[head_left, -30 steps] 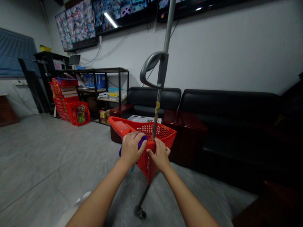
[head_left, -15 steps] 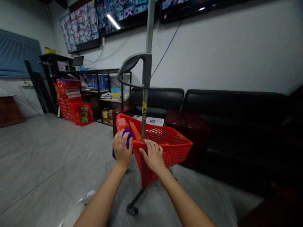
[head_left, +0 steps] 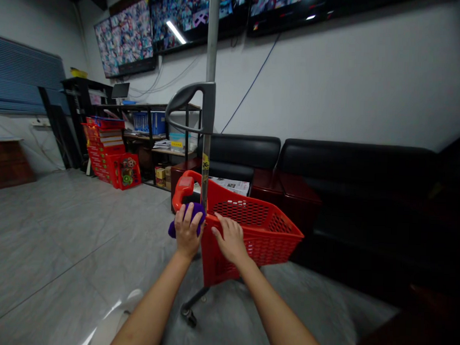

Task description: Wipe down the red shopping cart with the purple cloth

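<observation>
A red basket cart [head_left: 227, 253] with perforated sides stands in front of me on caster legs. A metal pole [head_left: 211, 56] with a grey loop handle [head_left: 208, 106] rises beside its near end. My left hand [head_left: 188, 229] is closed on a purple cloth [head_left: 196, 211], held near the pole and the cart's red handle [head_left: 184, 186]. My right hand [head_left: 230, 239] rests on the basket's near rim, fingers bent a little and thumb apart, holding nothing.
Black sofas [head_left: 350, 181] with a dark red wooden armrest [head_left: 290, 187] stand behind the cart. Red boxes [head_left: 106, 153] are stacked at the left by a black shelf [head_left: 151, 144]. A white round object [head_left: 113, 322] lies low near my left forearm.
The cart has turned, its pole and handle shifting left and its basket's far end right. My left hand, with the purple cloth, has moved slightly right and down.
</observation>
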Demonstrator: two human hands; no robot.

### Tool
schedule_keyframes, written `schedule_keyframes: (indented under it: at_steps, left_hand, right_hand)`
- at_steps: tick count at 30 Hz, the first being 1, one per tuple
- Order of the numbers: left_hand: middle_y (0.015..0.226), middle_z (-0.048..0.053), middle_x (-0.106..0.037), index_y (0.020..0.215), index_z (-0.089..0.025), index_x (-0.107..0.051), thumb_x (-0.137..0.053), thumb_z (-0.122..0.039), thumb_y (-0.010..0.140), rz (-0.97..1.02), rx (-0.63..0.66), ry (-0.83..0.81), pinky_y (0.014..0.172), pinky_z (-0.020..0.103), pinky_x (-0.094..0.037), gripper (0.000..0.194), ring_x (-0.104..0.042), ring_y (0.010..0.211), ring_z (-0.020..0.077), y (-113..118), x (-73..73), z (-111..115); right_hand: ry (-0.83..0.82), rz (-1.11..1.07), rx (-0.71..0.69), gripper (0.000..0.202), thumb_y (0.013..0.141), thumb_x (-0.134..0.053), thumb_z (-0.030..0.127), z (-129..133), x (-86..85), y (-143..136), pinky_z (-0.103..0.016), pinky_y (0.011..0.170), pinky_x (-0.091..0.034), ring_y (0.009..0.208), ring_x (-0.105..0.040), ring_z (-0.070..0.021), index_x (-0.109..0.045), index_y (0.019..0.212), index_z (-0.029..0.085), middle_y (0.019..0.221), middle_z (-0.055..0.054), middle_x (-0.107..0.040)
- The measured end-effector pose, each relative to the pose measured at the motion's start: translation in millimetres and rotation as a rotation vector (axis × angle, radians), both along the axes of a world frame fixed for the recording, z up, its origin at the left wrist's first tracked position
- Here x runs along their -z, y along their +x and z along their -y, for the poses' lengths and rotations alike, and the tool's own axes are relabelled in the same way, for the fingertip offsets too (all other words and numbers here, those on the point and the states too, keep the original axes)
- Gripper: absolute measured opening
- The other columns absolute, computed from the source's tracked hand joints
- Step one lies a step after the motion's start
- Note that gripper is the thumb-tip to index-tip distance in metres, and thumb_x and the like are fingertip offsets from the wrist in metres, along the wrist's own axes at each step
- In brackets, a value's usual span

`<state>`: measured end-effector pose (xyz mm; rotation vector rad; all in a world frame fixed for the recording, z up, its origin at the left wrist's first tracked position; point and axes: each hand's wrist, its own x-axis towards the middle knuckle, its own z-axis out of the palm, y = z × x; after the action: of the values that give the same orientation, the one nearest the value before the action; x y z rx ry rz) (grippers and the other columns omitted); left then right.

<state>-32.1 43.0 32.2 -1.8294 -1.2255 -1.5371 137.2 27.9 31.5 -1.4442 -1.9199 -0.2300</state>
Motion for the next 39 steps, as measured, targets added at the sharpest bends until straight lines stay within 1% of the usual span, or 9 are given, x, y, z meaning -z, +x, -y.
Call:
schedule_keyframes:
  at_steps: [3,5,11,13,18,23,27,32,39]
  left_hand:
    - [0.132,0.012,-0.061,0.110,-0.025,-0.064,-0.059,-0.028,0.090,-0.062,0.024,0.058,0.110,0.053,-0.037,0.021,-0.037,0.142,0.0277,-1.3,24.5,-5.9]
    - [0.129,0.010,-0.064,0.109,-0.026,-0.065,-0.056,-0.026,0.091,-0.163,0.071,0.102,0.109,0.050,-0.038,0.020,-0.039,0.140,0.0258,-4.2,29.5,-6.5]
    - [0.141,0.008,-0.056,0.124,-0.025,-0.060,-0.046,-0.020,0.095,-0.463,0.011,0.073,0.112,0.042,-0.035,0.033,-0.043,0.137,0.0241,18.2,-12.4,4.6]
    - [0.138,0.009,-0.058,0.122,-0.023,-0.062,-0.047,-0.022,0.095,-0.479,-0.055,0.014,0.110,0.041,-0.035,0.031,-0.049,0.132,0.0252,32.7,-26.0,9.0]
    - [0.125,0.013,-0.064,0.119,-0.022,-0.063,-0.045,-0.043,0.096,-0.445,-0.118,-0.208,0.104,0.044,-0.036,0.036,-0.056,0.116,0.0286,57.8,-40.8,19.1]
    - [0.099,0.015,-0.066,0.104,-0.018,-0.067,-0.040,-0.053,0.095,-0.498,-0.078,-0.434,0.092,0.047,-0.036,0.045,-0.057,0.100,0.0304,69.8,-57.0,21.6]
    - [0.099,0.015,-0.067,0.102,-0.018,-0.067,-0.036,-0.044,0.098,-0.566,-0.068,-0.534,0.090,0.047,-0.035,0.040,-0.058,0.098,0.0295,66.6,-72.0,11.9]
    - [0.097,0.015,-0.067,0.107,-0.018,-0.066,-0.040,-0.048,0.096,-0.595,-0.121,-0.674,0.082,0.042,-0.038,0.041,-0.061,0.094,0.0293,67.1,-72.1,4.5]
    - [0.100,0.015,-0.066,0.105,-0.018,-0.065,-0.038,-0.045,0.097,-0.663,-0.031,-0.639,0.082,0.041,-0.040,0.040,-0.061,0.098,0.0291,85.5,-58.8,14.5]
  right_hand:
    - [0.003,0.017,0.004,0.052,0.098,-0.036,0.050,1.9,-0.8,-5.2,-0.041,0.102,-0.036,0.115,-0.050,-0.0222,-0.041,0.144,0.026,0.128,-0.008,-0.060]
    - [-0.013,0.028,-0.010,0.051,0.098,-0.039,0.043,4.7,-3.2,-7.7,-0.041,0.102,-0.036,0.117,-0.050,-0.0224,-0.039,0.145,0.026,0.130,-0.008,-0.058]
    - [-0.150,0.071,-0.094,0.062,0.087,-0.050,0.026,7.5,-2.0,14.0,-0.042,0.109,-0.029,0.127,-0.044,-0.0242,-0.036,0.147,0.018,0.141,-0.012,-0.051]
    - [-0.194,0.056,-0.052,0.065,0.088,-0.049,0.029,6.3,4.2,32.7,-0.043,0.108,-0.029,0.127,-0.044,-0.0245,-0.031,0.150,0.019,0.145,-0.011,-0.048]
    - [-0.230,0.097,0.087,0.052,0.092,-0.046,0.043,6.5,19.3,66.3,-0.044,0.103,-0.032,0.118,-0.049,-0.0262,-0.044,0.141,0.024,0.134,-0.010,-0.056]
    - [-0.232,0.134,0.125,0.049,0.093,-0.044,0.044,8.5,20.7,61.3,-0.041,0.100,-0.033,0.115,-0.050,-0.0249,-0.047,0.138,0.024,0.129,-0.010,-0.057]
    - [-0.222,0.134,0.145,0.051,0.095,-0.041,0.048,9.4,19.3,56.1,-0.041,0.102,-0.031,0.119,-0.048,-0.0250,-0.045,0.140,0.024,0.132,-0.010,-0.056]
    - [-0.214,0.137,0.145,0.052,0.095,-0.040,0.046,14.7,19.8,48.4,-0.041,0.101,-0.031,0.117,-0.046,-0.0256,-0.043,0.141,0.022,0.132,-0.011,-0.055]
    - [-0.257,0.147,0.190,0.050,0.091,-0.044,0.033,21.2,19.8,36.4,-0.040,0.105,-0.027,0.125,-0.041,-0.0266,-0.046,0.138,0.017,0.140,-0.013,-0.050]
